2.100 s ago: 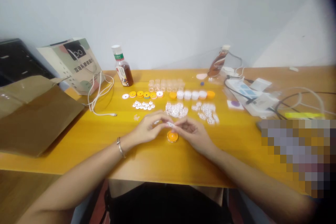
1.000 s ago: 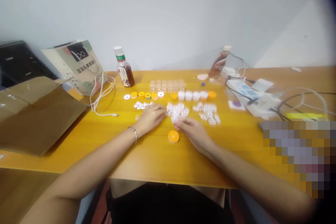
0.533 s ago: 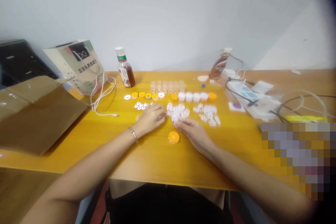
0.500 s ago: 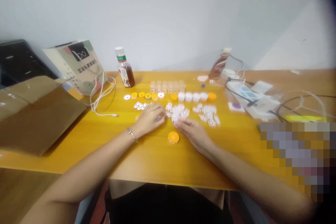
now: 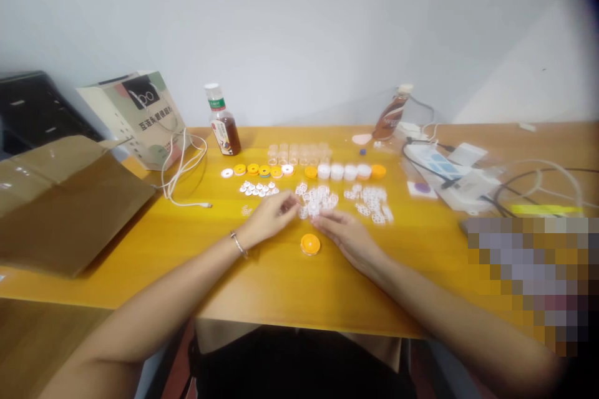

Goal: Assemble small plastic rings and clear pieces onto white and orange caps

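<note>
My left hand (image 5: 271, 217) is closed in a pinch at the left edge of a pile of small white openwork plastic pieces (image 5: 324, 194). What sits between its fingertips is too small to make out. Opposite it, my right hand (image 5: 349, 234) has thumb and fingers together on a small whitish plastic piece (image 5: 313, 211) at the pile's near edge. Just below the fingers lies an orange round cap-like disc (image 5: 310, 244). Small silvery pieces (image 5: 258, 188) are grouped beyond my left hand. More white openwork pieces (image 5: 373, 204) lie to the right.
Behind are a row of yellow and white discs (image 5: 253, 169), white round caps (image 5: 337, 171) and clear little cups (image 5: 299, 154). Two drink bottles (image 5: 223, 131) stand near the wall. Paper bags (image 5: 70, 199) and a white cable (image 5: 175, 181) are left, a power strip (image 5: 444, 168) right.
My left hand has shifted slightly right and toward me, uncovering more of the silvery pieces. My right hand stays almost in place.
</note>
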